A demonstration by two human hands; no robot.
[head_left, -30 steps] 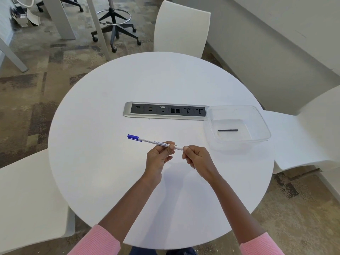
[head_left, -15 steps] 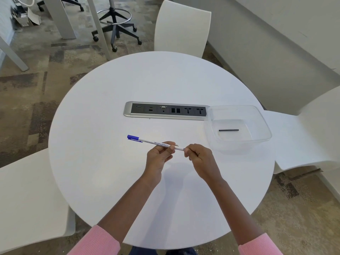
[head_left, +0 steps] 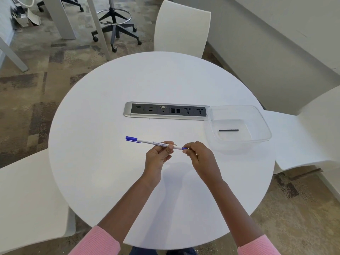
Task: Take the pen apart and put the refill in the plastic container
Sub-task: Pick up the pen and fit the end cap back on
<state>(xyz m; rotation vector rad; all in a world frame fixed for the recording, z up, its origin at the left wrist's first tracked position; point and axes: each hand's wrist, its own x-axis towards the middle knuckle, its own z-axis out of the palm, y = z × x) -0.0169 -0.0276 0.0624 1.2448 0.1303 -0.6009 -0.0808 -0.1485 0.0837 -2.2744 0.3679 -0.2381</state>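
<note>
One white-barrelled pen with blue cap, held level above the round white table: left hand pinches the barrel, right hand pinches its blue end piece. One clear rectangular plastic container at 2 o'clock, holding one short black rod. One silver socket strip at 12 o'clock. Three white chairs.

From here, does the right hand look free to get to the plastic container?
Probably yes: the right hand pinches the pen end just left of the plastic container, whose top is open, with bare table between.
</note>
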